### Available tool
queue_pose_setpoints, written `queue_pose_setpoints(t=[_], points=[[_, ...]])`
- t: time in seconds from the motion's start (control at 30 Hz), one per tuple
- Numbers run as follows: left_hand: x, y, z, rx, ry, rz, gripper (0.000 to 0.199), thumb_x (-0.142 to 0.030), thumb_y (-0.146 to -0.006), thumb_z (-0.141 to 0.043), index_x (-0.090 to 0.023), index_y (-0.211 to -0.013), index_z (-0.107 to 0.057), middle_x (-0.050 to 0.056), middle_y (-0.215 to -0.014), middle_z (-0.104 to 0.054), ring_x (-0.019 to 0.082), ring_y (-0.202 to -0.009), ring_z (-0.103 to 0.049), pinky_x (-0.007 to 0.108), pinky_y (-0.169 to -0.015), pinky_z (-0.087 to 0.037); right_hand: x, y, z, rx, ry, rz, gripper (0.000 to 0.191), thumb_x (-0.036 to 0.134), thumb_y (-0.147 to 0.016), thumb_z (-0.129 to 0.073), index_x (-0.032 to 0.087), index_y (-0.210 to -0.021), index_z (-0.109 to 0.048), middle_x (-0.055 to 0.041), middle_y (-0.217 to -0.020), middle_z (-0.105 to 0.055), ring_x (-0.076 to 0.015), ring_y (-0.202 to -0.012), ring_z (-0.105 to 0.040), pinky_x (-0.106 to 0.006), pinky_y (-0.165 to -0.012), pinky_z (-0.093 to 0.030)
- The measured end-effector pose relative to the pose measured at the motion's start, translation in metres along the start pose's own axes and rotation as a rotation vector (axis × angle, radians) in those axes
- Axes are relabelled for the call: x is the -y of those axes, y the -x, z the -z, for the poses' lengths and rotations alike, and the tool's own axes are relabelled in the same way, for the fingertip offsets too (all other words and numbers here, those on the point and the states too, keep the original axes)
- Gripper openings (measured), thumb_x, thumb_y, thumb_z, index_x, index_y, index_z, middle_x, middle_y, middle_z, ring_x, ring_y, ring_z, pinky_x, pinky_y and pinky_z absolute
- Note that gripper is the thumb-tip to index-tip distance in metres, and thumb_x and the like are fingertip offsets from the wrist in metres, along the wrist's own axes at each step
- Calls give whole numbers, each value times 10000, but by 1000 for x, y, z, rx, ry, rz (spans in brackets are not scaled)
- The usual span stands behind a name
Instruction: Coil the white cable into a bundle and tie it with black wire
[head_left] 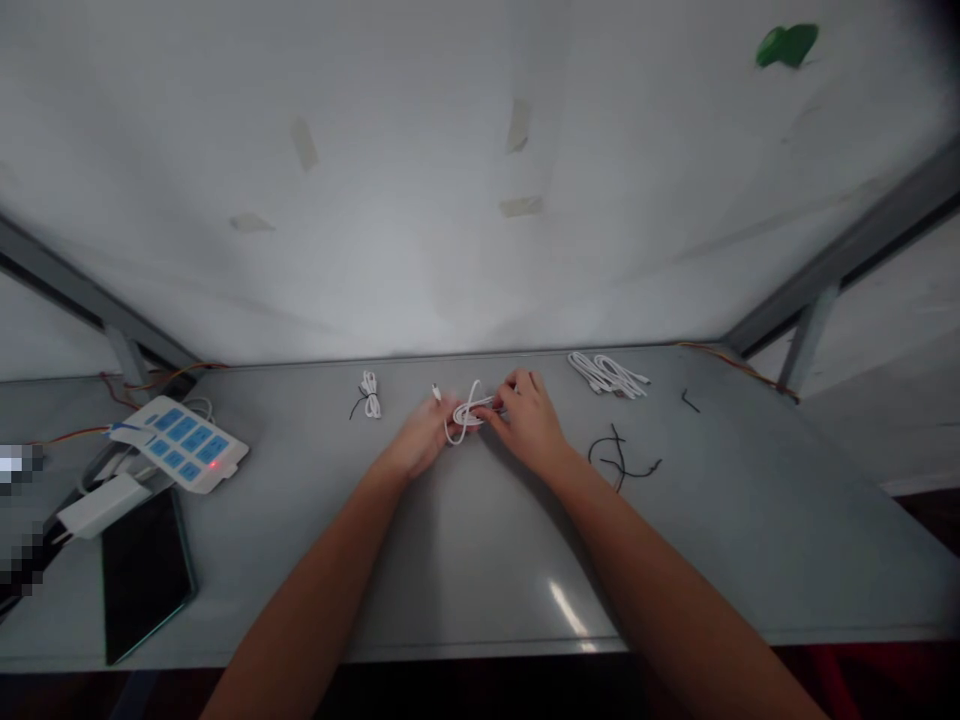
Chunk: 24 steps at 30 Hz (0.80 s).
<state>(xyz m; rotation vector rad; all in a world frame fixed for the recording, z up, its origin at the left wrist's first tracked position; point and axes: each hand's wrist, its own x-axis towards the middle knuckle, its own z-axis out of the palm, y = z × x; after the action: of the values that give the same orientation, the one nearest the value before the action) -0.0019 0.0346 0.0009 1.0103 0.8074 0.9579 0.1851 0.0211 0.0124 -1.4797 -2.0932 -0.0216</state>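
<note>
A thin white cable (466, 412) lies folded into a small bundle of loops near the middle of the bench (465, 540), toward its back edge. One loop hangs out at the front of the bundle, and a loose end with a small plug sticks out just left of it. The left hand (424, 435) rests at the bundle's left side, its fingers touching the loops; I cannot tell whether its grip is closed on them. The right hand (529, 420) is at the bundle's right side, its grip pinched on the cable with the fingertips curled over the coils.

The bench is a smooth grey surface with a bright glare streak near its front edge. Behind it rises a plain pale wall with a few strips of tape stuck on, and grey metal frame bars slant in at both sides.

Left of the cable sits a tied white cable coil (369, 394), and right of it a pile of more white cables (607, 374). Nearer than that pile lie some black twist ties (621, 458). Far left of the cable are a white power strip (180, 442) with blue sockets and a lit red lamp, a white adapter (101, 506) and a dark tablet (144, 570). No writing can be read anywhere.
</note>
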Motion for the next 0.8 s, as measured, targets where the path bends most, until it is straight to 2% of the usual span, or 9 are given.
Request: queue_pose_setpoints(t=[0.07,0.17,0.27,0.33,0.5,0.7,0.8], points=[[1,0,1,-8,-153,-21,408,-481,-666,-884,-164,-805,-668,45,-831,-706,185,-808,-644,318,-793,-506,0,0,0,25,-18,-1,201,341,-926,-708,162,-837,-719,-144,-1018,-590,-294,-983,-530,-408,-859,-471],[3,0,3,-58,-253,-40,306,-376,-714,-828,-161,-869,-675,36,-833,-713,180,-808,-655,308,-799,-498,-1,1,0,85,-127,23,177,293,-944,-693,169,-819,-714,-117,-1012,-585,-248,-938,-556,-352,-811,-468],[2,-1,7,-67,-256,-44,227,-356,-747,-746,-178,-815,-623,23,-780,-701,181,-764,-671,305,-768,-504,-5,1,-3,186,-292,35,145,232,-962,-672,172,-837,-714,-68,-981,-583,-171,-822,-568,-293,-764,-450],[0,-1,8,-68,-267,-48,251,-359,-736,-741,-205,-753,-542,-1,-719,-672,183,-721,-673,302,-731,-508,-8,2,-5,240,-375,31,122,180,-961,-660,172,-855,-718,-46,-967,-587,-142,-784,-565,-271,-757,-435],[-2,-1,8,-133,-302,-55,409,-395,-711,-769,-245,-741,-390,-57,-657,-592,181,-675,-673,304,-699,-516,-10,5,-6,296,-444,-13,113,83,-922,-622,171,-887,-683,-32,-904,-626,-150,-795,-567,-260,-742,-398],[14,-8,13,-181,-158,-37,392,-345,-681,-786,-232,-725,-414,-36,-698,-638,179,-668,-681,307,-680,-536,-11,9,-4,297,-437,-80,126,107,-924,-501,195,-888,-583,-42,-844,-658,-174,-752,-559,-281,-699,-377],[14,-13,18,-229,-107,-36,358,-406,-687,-788,-211,-729,-490,14,-790,-702,197,-745,-702,324,-720,-561,-16,7,-3,236,-522,-197,84,176,-932,-478,211,-913,-552,-26,-809,-651,-177,-721,-573,-287,-682,-405]])
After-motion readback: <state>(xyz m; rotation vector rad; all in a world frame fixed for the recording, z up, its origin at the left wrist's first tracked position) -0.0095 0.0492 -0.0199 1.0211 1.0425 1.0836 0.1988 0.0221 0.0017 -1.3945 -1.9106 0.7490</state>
